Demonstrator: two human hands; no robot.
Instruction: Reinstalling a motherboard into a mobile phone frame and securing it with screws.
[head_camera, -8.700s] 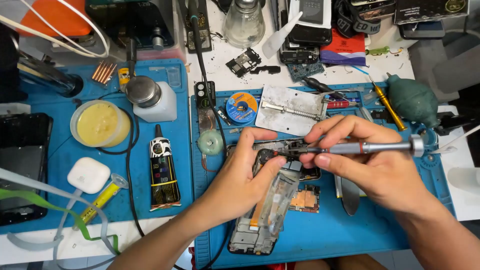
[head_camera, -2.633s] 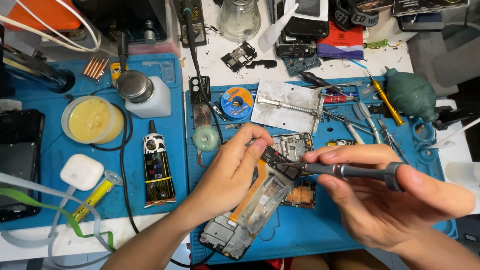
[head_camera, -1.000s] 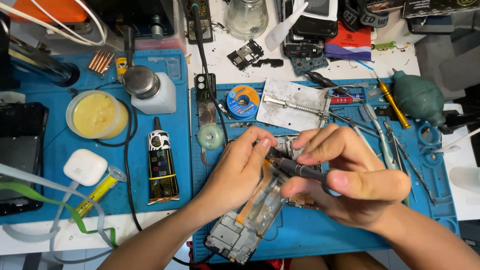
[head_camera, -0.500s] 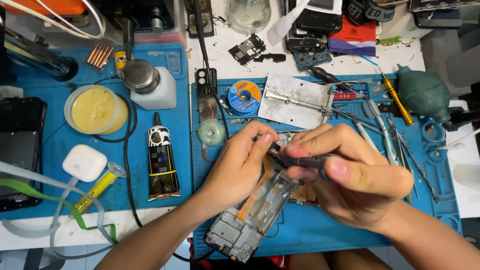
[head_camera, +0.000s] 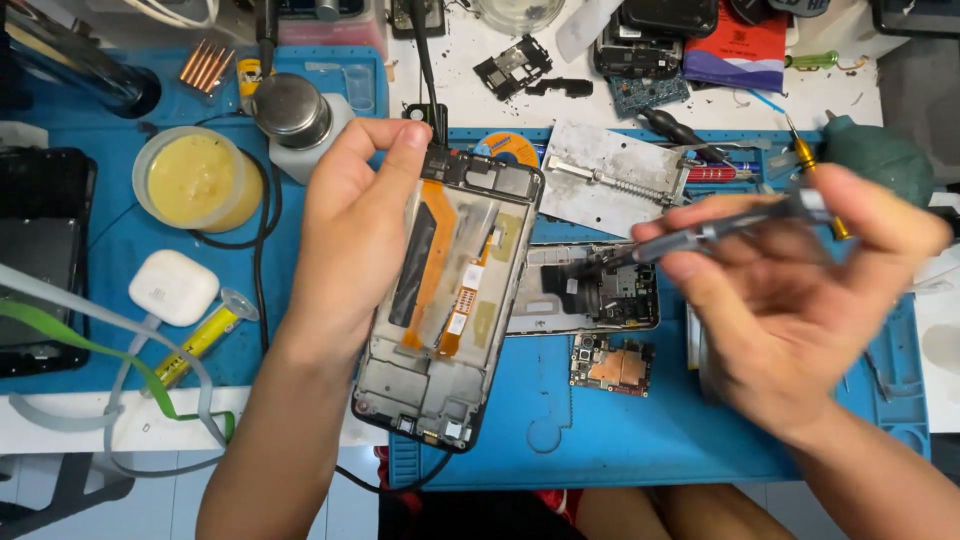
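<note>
**Phone teardown: frame lifted, boards already out**

Blue mat (head_camera: 600, 440) covers the surface from centre to 3 o'clock, cluttered with parts.

Left hand (head_camera: 350, 230) has its fingers closed around the opened phone frame (head_camera: 450, 300), held up at centre, long axis running 12 to 6. Back cover is off; orange flex cables (head_camera: 440, 260) are exposed and look seated.

At 3 o'clock of the frame, a silver mid-plate (head_camera: 580, 290) lies on the mat, and a small circuit board (head_camera: 610, 365) sits loose just below it. So, by my read, disassembly is well along.

Right hand (head_camera: 790, 300), motion-blurred, fingers gripping a slim screwdriver (head_camera: 700, 235), tip pointing at the mid-plate.

Left to do, my guess: flex cables and remaining frame parts.
</note>
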